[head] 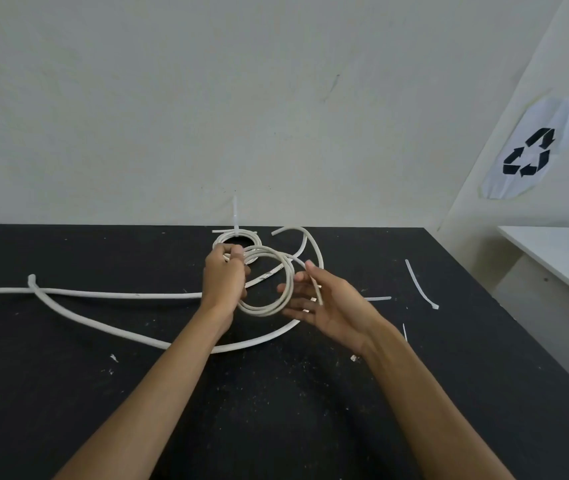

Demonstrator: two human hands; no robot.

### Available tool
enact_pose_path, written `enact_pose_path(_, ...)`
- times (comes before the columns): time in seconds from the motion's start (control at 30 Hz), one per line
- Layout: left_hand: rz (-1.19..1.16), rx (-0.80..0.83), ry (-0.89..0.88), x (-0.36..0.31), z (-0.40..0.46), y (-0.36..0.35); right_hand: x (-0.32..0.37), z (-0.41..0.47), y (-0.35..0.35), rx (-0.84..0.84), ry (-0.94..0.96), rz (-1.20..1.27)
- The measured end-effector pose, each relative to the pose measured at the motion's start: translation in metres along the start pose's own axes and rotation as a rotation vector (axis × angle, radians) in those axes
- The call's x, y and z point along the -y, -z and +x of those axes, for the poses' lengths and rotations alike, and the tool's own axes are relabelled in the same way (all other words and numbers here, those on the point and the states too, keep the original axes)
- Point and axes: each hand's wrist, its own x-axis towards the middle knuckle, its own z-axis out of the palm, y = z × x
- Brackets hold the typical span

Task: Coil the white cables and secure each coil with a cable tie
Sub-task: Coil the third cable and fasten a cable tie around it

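In the head view, one tied coil (pixel 238 239) lay at the black table's (pixel 68 393) far edge. The left hand (pixel 224 275) pinched a half-wound coil (pixel 269 282); the right hand (pixel 324 303), fingers spread, guided its end. A long cable (pixel 103 294) and loose cable tie (pixel 420 285) waited. No writing; only a recycling symbol (pixel 529 154).

Both our forearms reach forward, angling in. Our left hand (pixel 225 278) is curled shut, knuckles up; our right hand (pixel 324 306) sits loose, palm facing left, fingers (pixel 297 292) spread.
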Motion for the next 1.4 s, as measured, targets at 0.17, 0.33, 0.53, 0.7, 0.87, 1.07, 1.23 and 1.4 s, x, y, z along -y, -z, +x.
enact_pose_path(0.17,0.084,0.178,-0.092,-0.007,-0.006,0.004,0.013,0.006,0.000,-0.030,0.026,-0.022)
enact_pose_path(0.33,0.179,0.366,-0.159,-0.016,-0.009,0.010,0.023,0.003,0.004,0.058,-0.041,-0.140)
enact_pose_path(0.53,0.287,0.494,-0.255,-0.029,-0.007,0.018,0.022,0.005,0.004,0.062,-0.043,-0.142)
enact_pose_path(0.7,0.046,0.373,-0.107,-0.032,-0.015,0.007,0.018,0.009,-0.008,0.044,0.112,0.223)
enact_pose_path(0.87,-0.280,0.230,0.082,-0.026,-0.017,-0.003,0.012,0.012,-0.014,0.055,0.192,0.470)
enact_pose_path(1.07,-0.792,0.111,0.389,-0.021,-0.028,-0.020,0.005,0.017,-0.026,-0.028,0.212,0.598)
enact_pose_path(1.23,-1.034,-0.001,0.466,-0.025,-0.032,-0.029,0.003,0.014,-0.033,-0.027,0.257,0.475)
enact_pose_path(1.4,-1.026,-0.018,0.494,-0.015,-0.028,-0.031,0.003,0.017,-0.039,-0.150,0.367,0.304)
